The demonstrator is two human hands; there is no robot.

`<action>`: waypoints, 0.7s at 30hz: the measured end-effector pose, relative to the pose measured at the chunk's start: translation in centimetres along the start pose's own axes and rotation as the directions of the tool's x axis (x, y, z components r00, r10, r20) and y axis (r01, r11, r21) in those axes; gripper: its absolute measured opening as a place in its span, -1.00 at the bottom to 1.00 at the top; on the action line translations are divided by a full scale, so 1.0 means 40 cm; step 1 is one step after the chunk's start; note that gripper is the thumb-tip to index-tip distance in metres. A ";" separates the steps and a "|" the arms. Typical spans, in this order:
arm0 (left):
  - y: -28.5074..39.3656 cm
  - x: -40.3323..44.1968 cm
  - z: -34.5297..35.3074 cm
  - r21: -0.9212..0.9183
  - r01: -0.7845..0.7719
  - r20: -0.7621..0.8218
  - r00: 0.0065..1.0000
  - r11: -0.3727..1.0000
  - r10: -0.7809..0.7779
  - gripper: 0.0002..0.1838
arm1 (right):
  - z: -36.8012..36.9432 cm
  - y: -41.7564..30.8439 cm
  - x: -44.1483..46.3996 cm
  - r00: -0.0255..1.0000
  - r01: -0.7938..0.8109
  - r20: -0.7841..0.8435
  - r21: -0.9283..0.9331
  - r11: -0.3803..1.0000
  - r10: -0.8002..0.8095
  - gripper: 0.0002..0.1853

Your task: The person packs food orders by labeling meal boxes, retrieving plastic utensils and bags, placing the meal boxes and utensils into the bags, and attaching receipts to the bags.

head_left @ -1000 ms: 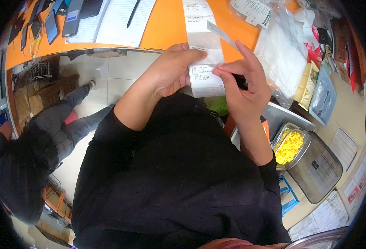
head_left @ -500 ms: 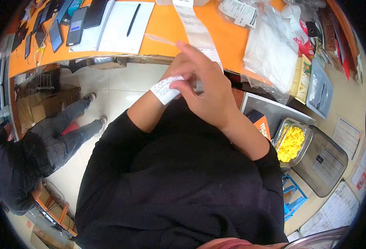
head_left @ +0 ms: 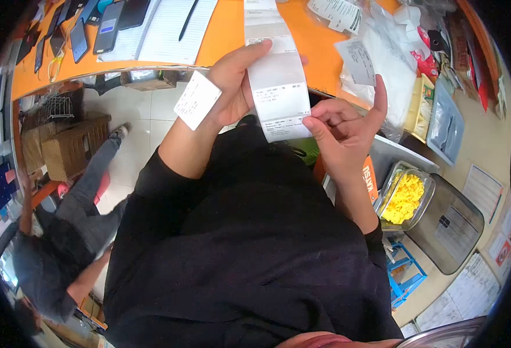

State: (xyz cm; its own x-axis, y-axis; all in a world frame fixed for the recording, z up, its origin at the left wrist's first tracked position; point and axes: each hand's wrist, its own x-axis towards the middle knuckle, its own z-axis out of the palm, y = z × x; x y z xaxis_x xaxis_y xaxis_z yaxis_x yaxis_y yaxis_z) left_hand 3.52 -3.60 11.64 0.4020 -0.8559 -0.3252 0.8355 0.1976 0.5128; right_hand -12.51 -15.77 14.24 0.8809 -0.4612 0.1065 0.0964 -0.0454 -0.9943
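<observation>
A printed label strip (head_left: 278,72) hangs from above the orange table (head_left: 226,32) past its near edge, its upper part between the thumb and fingers of the left hand (head_left: 231,78), its lower edge pinched by the nearly closed right hand (head_left: 348,136), one finger raised. Two labels appear already detached, a wrist label (head_left: 197,100) on the left arm and a fingertip label (head_left: 357,61) on the raised finger; several printed sections are left joined.

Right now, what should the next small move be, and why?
Probably peeling the lowest label off the strip: the right hand has fingertips at its right edge, the left hand holds the strip, and another label sits by the left wrist.
</observation>
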 end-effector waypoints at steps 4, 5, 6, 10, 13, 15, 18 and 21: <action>-0.009 -0.037 0.044 0.151 0.082 -0.010 0.997 0.985 -0.082 -0.54 | 0.007 -0.025 -0.007 0.993 0.106 -0.047 -0.113 0.988 -0.112 0.08; -0.017 -0.038 0.047 0.210 0.085 -0.029 0.996 0.974 -0.081 -0.55 | 0.004 -0.022 -0.010 0.984 0.173 -0.018 -0.183 0.968 -0.179 0.07; -0.032 -0.035 0.041 0.160 0.044 -0.026 0.999 0.986 -0.040 -0.57 | 0.001 -0.018 -0.011 0.970 0.239 0.018 -0.252 0.938 -0.242 0.07; -0.066 -0.034 0.040 0.184 0.071 -0.086 0.995 0.980 -0.056 -0.59 | -0.013 0.003 -0.022 0.956 0.284 0.060 -0.429 0.858 -0.287 -0.07; -0.094 -0.032 0.038 0.165 0.101 -0.132 0.988 0.981 -0.079 -0.60 | -0.018 0.009 -0.027 0.931 0.343 0.090 -0.543 0.767 -0.352 -0.13; -0.099 -0.039 0.047 0.166 0.132 -0.168 0.980 0.977 -0.104 -0.60 | -0.038 0.008 -0.025 0.894 0.432 0.210 -0.640 0.636 -0.396 -0.18; -0.115 -0.040 0.040 0.188 0.114 -0.183 0.980 0.975 -0.080 -0.62 | -0.042 0.024 -0.044 0.909 0.409 0.225 -0.654 0.637 -0.352 -0.17; -0.128 -0.037 0.030 0.201 0.086 -0.183 0.982 0.976 -0.049 -0.63 | -0.029 0.057 -0.053 0.886 0.444 0.181 -0.595 0.670 -0.426 -0.27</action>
State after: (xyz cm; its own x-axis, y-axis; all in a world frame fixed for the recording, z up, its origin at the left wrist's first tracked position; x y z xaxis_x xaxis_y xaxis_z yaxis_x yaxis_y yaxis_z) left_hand -1.80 -3.92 10.46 0.4222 -0.7629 -0.4896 0.7747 0.0231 0.6320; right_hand -14.70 -15.90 11.74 0.8235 -0.2293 0.5189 0.1797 -0.7620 -0.6221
